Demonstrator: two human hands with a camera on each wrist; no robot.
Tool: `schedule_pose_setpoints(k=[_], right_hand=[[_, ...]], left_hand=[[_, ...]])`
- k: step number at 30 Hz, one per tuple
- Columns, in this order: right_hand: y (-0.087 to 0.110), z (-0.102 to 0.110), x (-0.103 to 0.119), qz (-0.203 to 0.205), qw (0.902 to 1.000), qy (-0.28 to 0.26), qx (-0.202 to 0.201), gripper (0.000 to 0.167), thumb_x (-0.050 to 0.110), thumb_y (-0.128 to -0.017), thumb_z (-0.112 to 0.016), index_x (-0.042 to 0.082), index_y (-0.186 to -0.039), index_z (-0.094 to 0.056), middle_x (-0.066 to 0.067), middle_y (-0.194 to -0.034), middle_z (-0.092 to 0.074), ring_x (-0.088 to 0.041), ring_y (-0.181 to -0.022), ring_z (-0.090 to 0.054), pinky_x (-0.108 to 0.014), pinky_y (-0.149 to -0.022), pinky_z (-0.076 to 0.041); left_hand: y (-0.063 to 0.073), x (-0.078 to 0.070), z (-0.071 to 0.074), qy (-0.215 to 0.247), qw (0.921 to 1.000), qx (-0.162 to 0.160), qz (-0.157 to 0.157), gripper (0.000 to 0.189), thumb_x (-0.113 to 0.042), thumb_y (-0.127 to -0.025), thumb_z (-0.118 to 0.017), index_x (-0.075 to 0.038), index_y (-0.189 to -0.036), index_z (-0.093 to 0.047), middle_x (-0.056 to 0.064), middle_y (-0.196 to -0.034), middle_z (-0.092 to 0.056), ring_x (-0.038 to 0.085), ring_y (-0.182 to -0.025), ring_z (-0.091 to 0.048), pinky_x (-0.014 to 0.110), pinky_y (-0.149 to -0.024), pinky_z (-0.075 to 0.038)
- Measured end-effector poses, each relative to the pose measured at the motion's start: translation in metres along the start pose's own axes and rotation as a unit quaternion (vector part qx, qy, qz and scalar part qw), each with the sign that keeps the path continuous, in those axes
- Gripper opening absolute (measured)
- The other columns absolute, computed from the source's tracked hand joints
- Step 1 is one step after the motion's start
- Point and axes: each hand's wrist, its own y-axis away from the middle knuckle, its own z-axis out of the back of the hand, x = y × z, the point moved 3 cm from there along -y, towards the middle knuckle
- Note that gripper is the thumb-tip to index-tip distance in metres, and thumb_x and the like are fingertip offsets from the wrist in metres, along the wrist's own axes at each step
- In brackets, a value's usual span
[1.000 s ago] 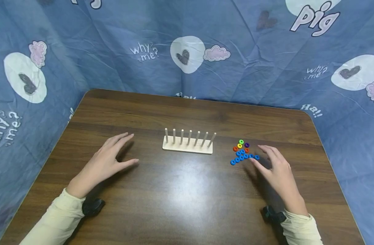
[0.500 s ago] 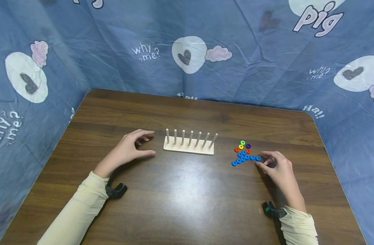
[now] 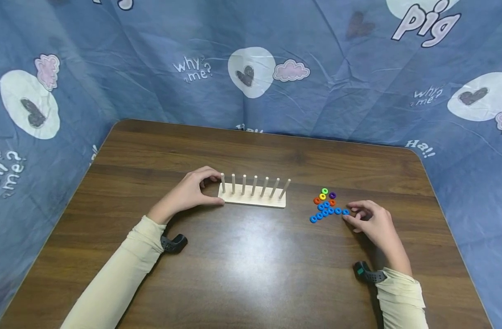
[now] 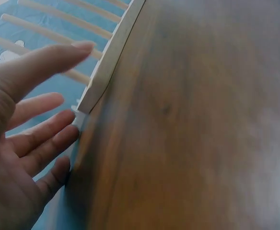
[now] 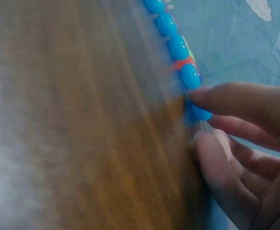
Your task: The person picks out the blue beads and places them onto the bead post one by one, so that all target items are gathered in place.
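A pale wooden peg board [image 3: 253, 197] with a row of upright pegs stands mid-table. My left hand [image 3: 189, 189] is at its left end, thumb by the front corner and index finger near the end peg. In the left wrist view the thumb tip [image 4: 85, 46] overlaps the board's edge, while the other fingers are spread beside it. On the right, my right hand [image 3: 374, 224] pinches the outermost blue ring [image 5: 203, 113] between thumb and index finger; the ring is partly hidden by the thumb. The other fingers are curled.
Several more blue rings [image 3: 325, 213] lie left of the right hand. Behind them are a green ring [image 3: 324, 191], a yellow ring [image 3: 323, 197], a purple ring [image 3: 332, 195] and two orange rings [image 3: 317, 200]. A blue printed cloth [image 3: 251, 114] hangs behind the brown table [image 3: 242, 274].
My left hand has moved right to the peg board's end. The right hand's thumb and fingers have drawn together around the outermost blue ring. Board and rings stay in place.
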Motion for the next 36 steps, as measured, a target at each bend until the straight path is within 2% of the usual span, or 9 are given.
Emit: schedule_pose_setpoints(k=[10, 17, 25, 33, 36], right_hand=[[-0.0024, 0.0036, 0.0032, 0.014, 0.9997, -0.018, 0.011, 0.023, 0.011, -0.090, -0.081, 0.001, -0.110, -0.076, -0.012, -0.089, -0.067, -0.001, -0.065, -0.062, -0.026, -0.053, -0.060], [-0.0035, 0.0035, 0.0019, 0.007, 0.9998, -0.012, 0.011, 0.021, 0.013, -0.091, -0.079, 0.001, -0.108, -0.076, -0.008, -0.078, -0.068, -0.001, -0.064, -0.063, -0.025, -0.054, -0.060], [-0.0026, 0.0014, 0.0011, 0.001, 0.9998, -0.013, 0.015, 0.019, 0.014, -0.093, -0.078, 0.001, -0.107, -0.075, -0.011, -0.077, -0.071, -0.002, -0.067, -0.065, -0.026, -0.056, -0.061], [-0.0018, 0.0012, 0.0027, 0.000, 0.9998, -0.012, 0.014, 0.018, 0.010, -0.093, -0.077, 0.000, -0.108, -0.074, -0.013, -0.082, -0.072, -0.001, -0.070, -0.066, -0.024, -0.058, -0.061], [-0.0012, 0.0004, 0.0027, 0.003, 0.9998, -0.014, 0.014, 0.020, 0.011, -0.093, -0.077, 0.000, -0.110, -0.074, -0.014, -0.084, -0.073, -0.001, -0.070, -0.067, -0.023, -0.058, -0.061]], left_hand=[[-0.0036, -0.0011, -0.0036, 0.004, 0.9999, 0.001, -0.011, 0.049, -0.025, -0.074, -0.095, -0.014, -0.117, -0.072, 0.001, -0.117, -0.070, 0.016, -0.093, -0.059, 0.031, -0.080, -0.050], [-0.0062, -0.0001, -0.0056, -0.008, 0.9996, 0.018, -0.018, 0.044, -0.029, -0.077, -0.093, -0.018, -0.114, -0.073, 0.001, -0.120, -0.069, 0.020, -0.113, -0.061, 0.040, -0.095, -0.049], [-0.0063, 0.0010, -0.0067, 0.008, 0.9997, 0.022, -0.009, 0.049, -0.027, -0.076, -0.094, -0.015, -0.119, -0.074, 0.002, -0.119, -0.069, 0.018, -0.098, -0.059, 0.033, -0.083, -0.049], [-0.0056, 0.0031, -0.0090, 0.045, 0.9988, 0.020, 0.000, 0.051, -0.026, -0.074, -0.095, -0.018, -0.120, -0.074, -0.001, -0.127, -0.070, 0.017, -0.105, -0.060, 0.027, -0.080, -0.044], [-0.0047, 0.0022, -0.0105, 0.048, 0.9987, 0.020, 0.001, 0.050, -0.024, -0.074, -0.095, -0.018, -0.120, -0.075, 0.000, -0.126, -0.071, 0.018, -0.110, -0.061, 0.030, -0.082, -0.046]])
